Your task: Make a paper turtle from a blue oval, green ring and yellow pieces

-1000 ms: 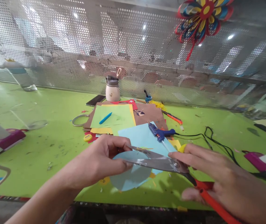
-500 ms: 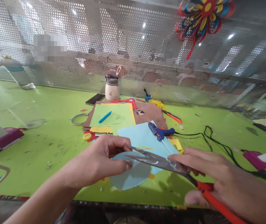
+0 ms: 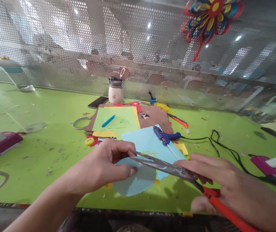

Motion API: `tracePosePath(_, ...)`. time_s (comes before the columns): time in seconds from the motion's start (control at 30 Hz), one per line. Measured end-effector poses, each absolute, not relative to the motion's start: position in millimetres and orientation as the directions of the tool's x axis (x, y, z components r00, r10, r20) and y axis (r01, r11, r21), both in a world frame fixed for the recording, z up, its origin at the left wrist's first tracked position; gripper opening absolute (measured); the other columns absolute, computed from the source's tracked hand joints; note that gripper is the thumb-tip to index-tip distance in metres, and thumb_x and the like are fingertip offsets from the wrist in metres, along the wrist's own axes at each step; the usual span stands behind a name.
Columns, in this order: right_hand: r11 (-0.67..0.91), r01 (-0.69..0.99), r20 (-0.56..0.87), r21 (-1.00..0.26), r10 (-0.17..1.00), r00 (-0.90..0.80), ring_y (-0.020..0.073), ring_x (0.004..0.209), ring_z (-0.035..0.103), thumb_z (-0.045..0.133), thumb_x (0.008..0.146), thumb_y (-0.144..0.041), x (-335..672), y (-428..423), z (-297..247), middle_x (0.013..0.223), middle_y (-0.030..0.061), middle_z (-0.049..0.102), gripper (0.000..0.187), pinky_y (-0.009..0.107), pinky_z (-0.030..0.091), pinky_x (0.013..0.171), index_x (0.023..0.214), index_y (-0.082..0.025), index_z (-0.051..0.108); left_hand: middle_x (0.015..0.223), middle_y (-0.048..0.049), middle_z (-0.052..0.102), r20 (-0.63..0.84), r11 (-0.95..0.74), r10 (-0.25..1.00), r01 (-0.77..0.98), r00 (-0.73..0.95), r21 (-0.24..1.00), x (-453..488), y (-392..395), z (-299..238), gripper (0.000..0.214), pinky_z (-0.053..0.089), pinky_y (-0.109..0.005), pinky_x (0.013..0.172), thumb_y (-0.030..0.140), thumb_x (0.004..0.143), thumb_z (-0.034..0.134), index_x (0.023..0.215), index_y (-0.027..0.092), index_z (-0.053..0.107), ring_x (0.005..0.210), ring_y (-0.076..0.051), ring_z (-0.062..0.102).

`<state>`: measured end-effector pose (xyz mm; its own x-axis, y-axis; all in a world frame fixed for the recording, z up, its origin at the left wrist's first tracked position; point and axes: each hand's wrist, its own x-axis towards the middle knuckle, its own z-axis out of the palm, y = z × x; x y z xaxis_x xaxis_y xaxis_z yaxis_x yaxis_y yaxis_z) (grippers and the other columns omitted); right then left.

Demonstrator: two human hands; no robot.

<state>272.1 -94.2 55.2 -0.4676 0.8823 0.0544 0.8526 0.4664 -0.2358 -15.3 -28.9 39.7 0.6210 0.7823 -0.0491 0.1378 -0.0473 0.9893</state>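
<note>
Between thumb and fingers, my left hand (image 3: 112, 161) pinches the upper left edge of a rounded light-blue paper piece (image 3: 136, 182). My right hand (image 3: 220, 180) is closed around red-handled scissors (image 3: 164, 166). Their metal blades are parted a little and reach left over the top of the paper, with the tips close to my left fingertips. Whether the blades touch the paper's edge I cannot tell. A larger light-blue sheet (image 3: 140, 138) lies on the table behind, and a blue hot-glue gun (image 3: 165, 135) rests on it.
Coloured sheets are stacked under a blue marker (image 3: 108, 120), near a roll of tape (image 3: 81, 123) and a yellow cap (image 3: 89, 141). A white bottle (image 3: 116, 91) and a phone (image 3: 97, 102) stand behind. Purple power strips (image 3: 4, 143) sit at both sides; the glue gun's black cord (image 3: 234, 154) runs right.
Both hands, the paper and the scissors stay nearly in place. The whole view has shifted very slightly.
</note>
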Motion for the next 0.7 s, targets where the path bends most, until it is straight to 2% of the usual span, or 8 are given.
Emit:
tracePosePath(0.3,0.459,0.849,0.05,-0.261,0.885,-0.463,0.0298,0.1,0.071,0.076,0.074,-0.041,268.1,-95.8,60.3,0.116,0.0071,0.071,0.045,0.032,0.062,0.072,0.117,-0.028,0.068,0.067,0.0038,0.046,-0.061,-0.036,0.777,0.142,0.627,0.989,-16.1,-29.0,38.8,0.01,0.029,-0.025,0.054,0.013,0.073,0.061,0.067,0.017,0.054,0.062,-0.011,0.04)
tracePosePath(0.7,0.471,0.85,0.065,-0.236,0.881,-0.469,0.0306,0.106,0.069,0.075,0.075,-0.047,266.2,-94.3,59.0,0.121,0.0097,0.069,0.049,0.032,0.062,0.077,0.119,-0.027,0.067,0.066,0.0035,0.047,-0.051,-0.049,0.786,0.145,0.616,0.988,-16.3,-29.0,39.8,0.01,0.031,-0.024,0.055,0.012,0.075,0.06,0.069,0.018,0.055,0.064,-0.012,0.041)
